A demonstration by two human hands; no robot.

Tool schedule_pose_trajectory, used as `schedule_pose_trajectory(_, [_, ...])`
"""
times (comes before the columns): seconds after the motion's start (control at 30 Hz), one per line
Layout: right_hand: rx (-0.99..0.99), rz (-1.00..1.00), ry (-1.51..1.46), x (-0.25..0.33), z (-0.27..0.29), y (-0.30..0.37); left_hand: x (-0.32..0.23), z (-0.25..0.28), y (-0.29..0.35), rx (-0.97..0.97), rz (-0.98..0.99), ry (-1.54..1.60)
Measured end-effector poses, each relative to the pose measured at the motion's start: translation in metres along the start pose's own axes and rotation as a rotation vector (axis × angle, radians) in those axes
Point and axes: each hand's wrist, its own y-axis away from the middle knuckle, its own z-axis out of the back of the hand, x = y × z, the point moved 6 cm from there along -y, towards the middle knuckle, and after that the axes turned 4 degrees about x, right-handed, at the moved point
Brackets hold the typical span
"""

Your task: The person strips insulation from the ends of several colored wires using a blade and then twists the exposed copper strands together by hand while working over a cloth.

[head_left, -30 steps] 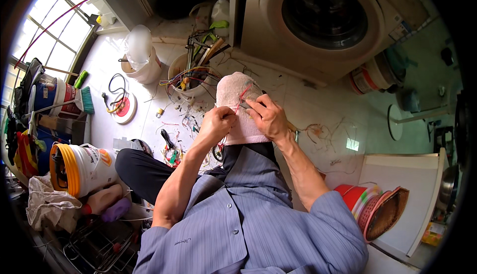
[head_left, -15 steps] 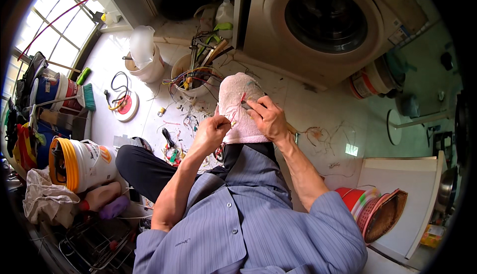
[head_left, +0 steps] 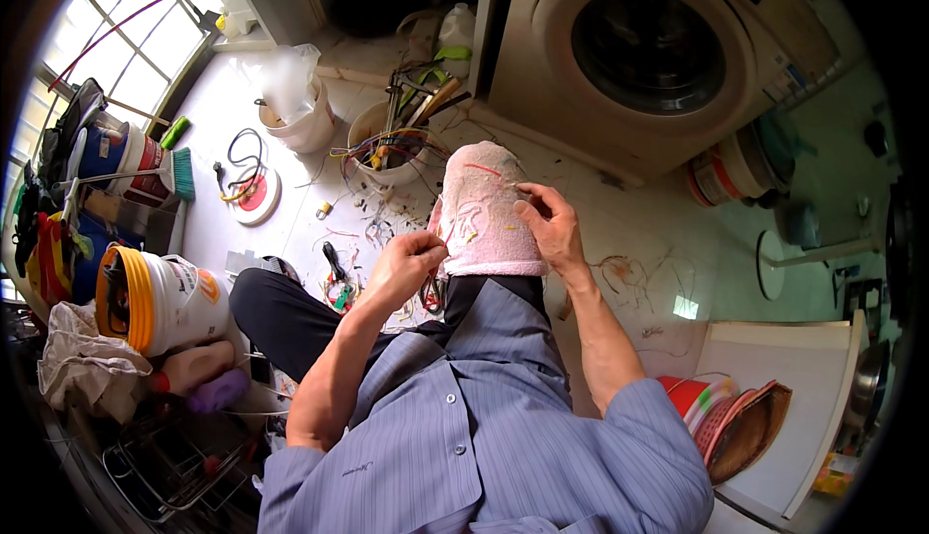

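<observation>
A pink towel (head_left: 492, 229) is draped over my raised knee. On its upper part shows a short, thin red strip (head_left: 483, 168) like a bit of wire. Pale scraps (head_left: 468, 222) lie lower on the cloth. My left hand (head_left: 408, 263) is closed in a pinch at the towel's left edge; what sits between its fingertips is too small to name. At the towel's right side, my right hand (head_left: 552, 229) has its fingers curled, index fingertip close to the red strip's right end. Something tiny seems to be at that fingertip, but I cannot make it out.
Wire bits litter the floor beyond my left hand. A bucket of tools and coloured wires (head_left: 387, 168) stands ahead, beside a white bucket with a plastic bag (head_left: 300, 126). A washing machine (head_left: 542, 99) is at the far right. A white bucket with a yellow rim (head_left: 179, 304) lies left.
My right hand has moved right, off the towel's middle. The red strip now shows higher on the towel, and pale scraps are uncovered. My left hand stays at the left edge.
</observation>
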Motion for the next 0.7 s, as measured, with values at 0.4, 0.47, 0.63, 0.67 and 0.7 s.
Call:
schedule_pose_trajectory(0.4, [0.191, -0.485, -0.843, 0.024, -0.045, -0.001, -0.02, -0.019, 0.012, 0.194, -0.055, 0.049])
schedule_pose_trajectory(0.47, [0.175, -0.492, -0.836, 0.026, -0.044, -0.001, -0.02, -0.018, 0.013, 0.176, -0.08, 0.058])
schedule_pose_trajectory(0.63, [0.17, -0.491, -0.804, 0.036, -0.046, -0.002, -0.016, -0.02, 0.012, 0.239, -0.083, 0.439])
schedule_pose_trajectory(0.67, [0.152, -0.497, -0.799, 0.037, -0.047, -0.002, -0.019, -0.02, 0.011, 0.23, -0.115, 0.441])
schedule_pose_trajectory(0.7, [0.136, -0.502, -0.796, 0.039, -0.048, -0.002, -0.021, -0.019, 0.009, 0.219, -0.147, 0.441])
